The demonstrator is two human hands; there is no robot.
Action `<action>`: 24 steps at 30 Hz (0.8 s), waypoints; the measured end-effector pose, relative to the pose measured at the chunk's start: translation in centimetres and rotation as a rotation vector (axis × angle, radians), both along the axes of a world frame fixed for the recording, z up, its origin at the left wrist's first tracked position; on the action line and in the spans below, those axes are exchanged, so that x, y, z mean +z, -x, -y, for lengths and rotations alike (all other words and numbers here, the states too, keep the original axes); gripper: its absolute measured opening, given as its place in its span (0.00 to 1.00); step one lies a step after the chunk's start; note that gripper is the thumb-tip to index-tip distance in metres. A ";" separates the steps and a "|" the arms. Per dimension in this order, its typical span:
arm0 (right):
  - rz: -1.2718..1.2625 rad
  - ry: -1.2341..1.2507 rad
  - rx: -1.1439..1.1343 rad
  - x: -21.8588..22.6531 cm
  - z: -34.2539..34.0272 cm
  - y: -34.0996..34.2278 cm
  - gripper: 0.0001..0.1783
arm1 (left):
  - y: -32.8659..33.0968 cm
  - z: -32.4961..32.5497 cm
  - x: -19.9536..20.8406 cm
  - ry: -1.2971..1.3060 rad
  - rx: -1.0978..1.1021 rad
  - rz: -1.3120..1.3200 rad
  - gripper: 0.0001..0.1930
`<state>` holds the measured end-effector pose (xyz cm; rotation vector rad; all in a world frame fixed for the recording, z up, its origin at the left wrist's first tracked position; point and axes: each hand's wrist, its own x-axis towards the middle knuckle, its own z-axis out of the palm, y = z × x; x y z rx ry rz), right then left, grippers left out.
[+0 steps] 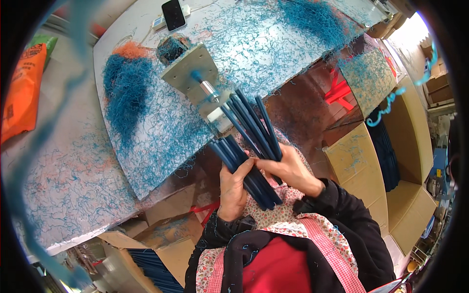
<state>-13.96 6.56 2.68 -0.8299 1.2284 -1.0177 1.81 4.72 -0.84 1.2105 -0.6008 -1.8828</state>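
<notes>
My left hand (233, 189) is closed round a bundle of slim dark blue rods (264, 192), its thumb laid across them. In my right hand (294, 172) is a second, looser bundle of dark blue rods (250, 122), fanned out at the far ends. The two thumbs nearly meet between the bundles. Just beyond the rods' tips stands a small machine with a metal plate (189, 68) and a shiny metal spindle (210, 91). A white block (215, 115) sits beside the spindle.
Curly blue shavings litter the white table (239, 63), heaped into a left pile (124, 93) and a far right pile (317, 22). A phone (174, 14) lies at the back. Cardboard boxes holding blue rods stand right (386, 156) and lower left (156, 266). An orange bag (24, 93) lies left.
</notes>
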 end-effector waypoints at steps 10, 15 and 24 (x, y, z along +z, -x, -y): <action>-0.011 0.001 0.065 -0.4 1.6 0.9 0.11 | -0.1 2.9 2.0 0.191 0.056 0.100 0.09; 0.146 -0.016 0.120 -0.7 -0.7 0.4 0.17 | 1.1 4.1 1.5 0.211 0.108 0.029 0.13; 0.129 0.044 0.043 -0.4 1.8 0.8 0.14 | 0.8 3.8 1.6 0.209 0.085 0.058 0.14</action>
